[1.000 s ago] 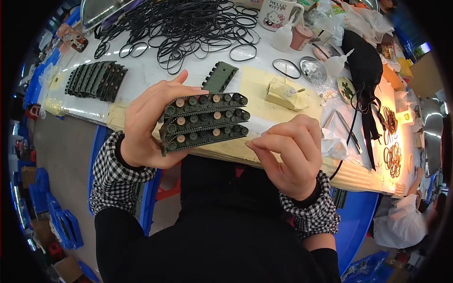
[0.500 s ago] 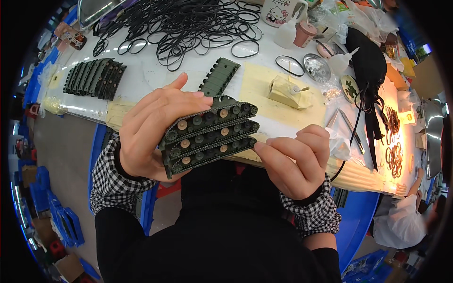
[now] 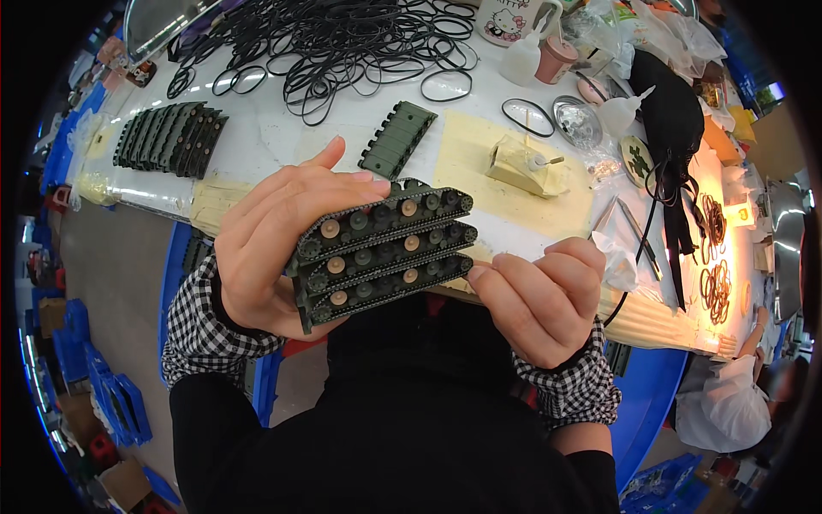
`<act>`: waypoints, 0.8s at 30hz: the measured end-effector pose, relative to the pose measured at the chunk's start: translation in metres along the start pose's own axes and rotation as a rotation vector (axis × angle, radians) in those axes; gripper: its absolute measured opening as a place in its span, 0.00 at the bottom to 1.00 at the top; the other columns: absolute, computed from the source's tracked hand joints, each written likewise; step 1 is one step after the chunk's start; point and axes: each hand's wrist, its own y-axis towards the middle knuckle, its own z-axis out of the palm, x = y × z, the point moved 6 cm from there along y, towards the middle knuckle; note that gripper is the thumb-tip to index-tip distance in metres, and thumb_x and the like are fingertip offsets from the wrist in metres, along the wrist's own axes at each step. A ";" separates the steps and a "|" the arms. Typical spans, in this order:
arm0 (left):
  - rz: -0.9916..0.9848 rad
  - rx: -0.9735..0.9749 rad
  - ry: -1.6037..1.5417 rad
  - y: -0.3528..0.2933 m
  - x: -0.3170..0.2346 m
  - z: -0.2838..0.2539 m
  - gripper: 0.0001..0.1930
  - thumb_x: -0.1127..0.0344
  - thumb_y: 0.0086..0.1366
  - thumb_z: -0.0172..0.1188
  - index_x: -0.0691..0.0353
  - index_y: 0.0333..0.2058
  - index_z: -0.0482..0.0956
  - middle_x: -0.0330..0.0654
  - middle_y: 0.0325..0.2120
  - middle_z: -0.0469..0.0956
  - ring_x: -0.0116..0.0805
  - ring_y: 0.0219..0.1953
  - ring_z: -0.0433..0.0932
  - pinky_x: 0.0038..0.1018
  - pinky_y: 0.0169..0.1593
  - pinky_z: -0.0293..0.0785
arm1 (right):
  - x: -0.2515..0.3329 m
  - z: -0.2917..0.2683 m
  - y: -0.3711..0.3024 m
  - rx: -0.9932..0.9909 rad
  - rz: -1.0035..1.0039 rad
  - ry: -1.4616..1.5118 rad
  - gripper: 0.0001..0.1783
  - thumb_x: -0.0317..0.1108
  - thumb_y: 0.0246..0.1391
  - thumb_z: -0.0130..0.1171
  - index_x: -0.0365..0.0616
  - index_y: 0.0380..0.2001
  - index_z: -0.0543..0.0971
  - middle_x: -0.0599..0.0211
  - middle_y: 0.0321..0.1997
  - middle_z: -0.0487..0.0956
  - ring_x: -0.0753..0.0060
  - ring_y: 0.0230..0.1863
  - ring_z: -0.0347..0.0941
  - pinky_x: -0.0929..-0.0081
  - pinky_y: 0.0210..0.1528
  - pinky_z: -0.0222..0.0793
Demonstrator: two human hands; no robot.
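Note:
My left hand (image 3: 270, 231) is wrapped around the left end of a stack of three dark green toy tank chassis (image 3: 385, 244). Black tracks loop around their wheels, and a few wheels are tan. Thumb and fingertips of my right hand (image 3: 544, 295) are pinched at the right end of the lowest chassis; what exactly lies between them is hidden. Behind the stack, a single green toy chassis (image 3: 398, 140) lies on the white table. Farther left stands a row of several similar chassis (image 3: 171, 140).
A pile of black rubber loops (image 3: 342, 47) covers the far middle of the table (image 3: 265, 120). On the right are a masking-taped block (image 3: 527, 167), tweezers (image 3: 635, 230), white squeeze bottles (image 3: 521, 60), a mug (image 3: 505, 19) and a black bag (image 3: 668, 120). Another person's arm (image 3: 758, 330) shows at far right.
My right hand has shifted slightly right and down, its fingertips staying at the end of the lowest chassis. The stack has tipped a little; my left hand keeps its hold.

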 end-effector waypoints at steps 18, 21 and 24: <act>-0.090 0.002 -0.168 -0.010 0.013 0.008 0.27 0.67 0.50 0.74 0.66 0.47 0.72 0.49 0.43 0.81 0.44 0.48 0.80 0.55 0.67 0.59 | -0.001 0.002 0.000 -0.017 -0.008 0.107 0.16 0.26 0.30 0.65 0.40 0.30 0.83 0.70 0.34 0.75 0.72 0.31 0.69 0.74 0.33 0.69; -0.092 -0.003 -0.174 -0.010 0.014 0.010 0.27 0.67 0.50 0.74 0.66 0.47 0.72 0.49 0.43 0.81 0.44 0.48 0.80 0.54 0.67 0.59 | -0.001 0.003 0.001 -0.011 -0.019 0.112 0.15 0.25 0.30 0.65 0.39 0.29 0.82 0.69 0.33 0.75 0.72 0.31 0.69 0.74 0.33 0.69; -0.092 0.007 -0.173 -0.009 0.014 0.009 0.27 0.67 0.50 0.74 0.66 0.47 0.72 0.49 0.43 0.81 0.44 0.48 0.80 0.54 0.68 0.59 | -0.001 0.002 0.003 0.004 -0.026 0.121 0.14 0.24 0.31 0.65 0.39 0.29 0.82 0.69 0.33 0.75 0.72 0.31 0.70 0.74 0.33 0.69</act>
